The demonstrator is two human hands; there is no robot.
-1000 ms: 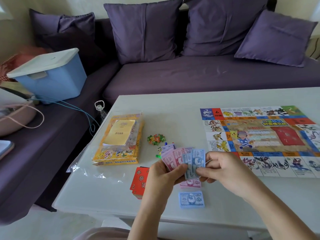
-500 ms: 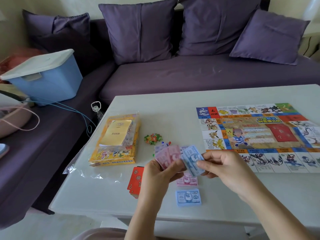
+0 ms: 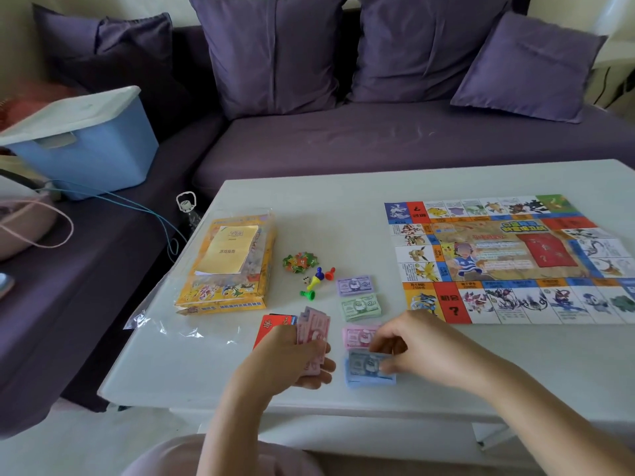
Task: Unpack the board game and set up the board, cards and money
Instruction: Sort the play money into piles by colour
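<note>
The game board (image 3: 508, 259) lies unfolded at the right of the white table (image 3: 343, 207). My left hand (image 3: 292, 359) grips a fan of pink notes (image 3: 314, 329) near the front edge. My right hand (image 3: 415, 345) pinches a blue note over the blue money pile (image 3: 369, 371). Behind it lie a pink pile (image 3: 357, 334), a green pile (image 3: 360, 305) and a purple pile (image 3: 354, 286). A red card stack (image 3: 268, 329) sits partly hidden behind my left hand. Coloured pawns and a die (image 3: 318, 281) lie loose near the piles.
The yellow game box (image 3: 223, 269) with a leaflet on top sits in clear wrap at the table's left. A pile of small coloured tokens (image 3: 299, 262) lies beside it. A purple sofa (image 3: 378, 139) with cushions stands behind; a blue lidded bin (image 3: 82, 146) rests on it at left.
My right hand has drawn a blue note out of the fan and carried it down onto the blue pile. My left hand has lowered, now holding only pink notes.
</note>
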